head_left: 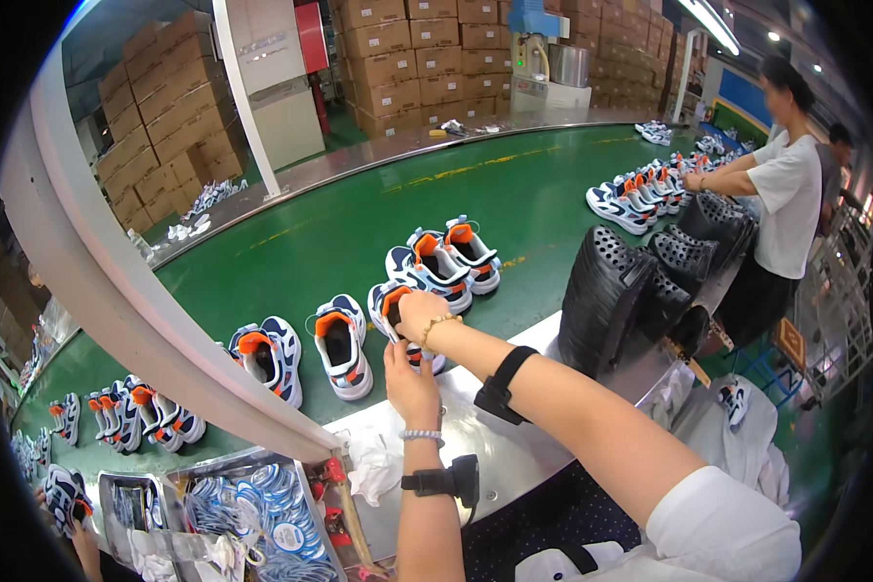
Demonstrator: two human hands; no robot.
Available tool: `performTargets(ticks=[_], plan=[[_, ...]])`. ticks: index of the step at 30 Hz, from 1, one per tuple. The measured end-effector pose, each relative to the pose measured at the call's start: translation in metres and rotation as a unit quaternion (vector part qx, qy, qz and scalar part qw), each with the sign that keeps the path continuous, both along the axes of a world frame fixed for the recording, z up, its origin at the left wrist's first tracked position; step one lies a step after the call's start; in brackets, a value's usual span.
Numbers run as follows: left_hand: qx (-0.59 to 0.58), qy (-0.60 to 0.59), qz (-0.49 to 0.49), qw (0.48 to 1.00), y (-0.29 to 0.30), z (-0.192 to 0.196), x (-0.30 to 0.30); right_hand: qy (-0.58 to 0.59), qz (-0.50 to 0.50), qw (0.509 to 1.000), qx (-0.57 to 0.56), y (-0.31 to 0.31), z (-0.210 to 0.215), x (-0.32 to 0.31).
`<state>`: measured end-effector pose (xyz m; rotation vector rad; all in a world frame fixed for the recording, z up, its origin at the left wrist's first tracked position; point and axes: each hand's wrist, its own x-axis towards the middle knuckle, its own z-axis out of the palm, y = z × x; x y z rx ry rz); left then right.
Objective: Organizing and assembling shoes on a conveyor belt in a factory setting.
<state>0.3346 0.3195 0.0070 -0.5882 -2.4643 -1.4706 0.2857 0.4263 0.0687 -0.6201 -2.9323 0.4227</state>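
A white, navy and orange sneaker (386, 296) is between my two hands at the edge of the green conveyor. My right hand (423, 316) reaches down into its orange-lined opening, with the fingertips hidden inside. Against the near side of the same sneaker, my left hand (412, 383) is closed, its fingers pressed on the upper. Just left of my hands stands a single matching sneaker (342, 354), and beyond it a pair of sneakers (274, 354). More matching sneakers (436, 267) sit close together just past my right hand.
A white post (165, 291) rises at my left. Near it lies a tray of round blue-and-white tags (272, 514). Crumpled white paper (373, 464) rests on the metal ledge. Tall black shoe-like forms (601, 301) stand at the right, near a co-worker (786, 184) handling sneakers.
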Motion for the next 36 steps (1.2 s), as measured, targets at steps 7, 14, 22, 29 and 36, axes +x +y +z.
performTargets(ticks=[7, 14, 22, 29, 36], plan=[[0.003, 0.006, -0.011, 1.0, -0.005, -0.005, -0.009, 0.058, -0.01, 0.996, 0.063, -0.014, -0.013, -0.01], [0.004, 0.023, 0.004, 1.0, 0.004, 0.008, -0.002, 0.069, 0.02, 0.997, 0.009, -0.001, -0.012, -0.012], [-0.161, 0.207, 0.177, 0.949, 0.007, 0.04, 0.018, 0.298, 0.093, 0.925, -0.215, 0.015, 0.019, 0.188], [-0.107, 0.153, 0.127, 0.974, 0.002, 0.009, 0.002, 0.277, -0.078, 0.898, -0.332, 0.053, -0.044, 0.334], [-0.189, 0.119, 0.176, 0.959, 0.002, 0.003, -0.045, 0.377, -0.099, 0.873, -0.295, 0.063, -0.065, 0.347]])
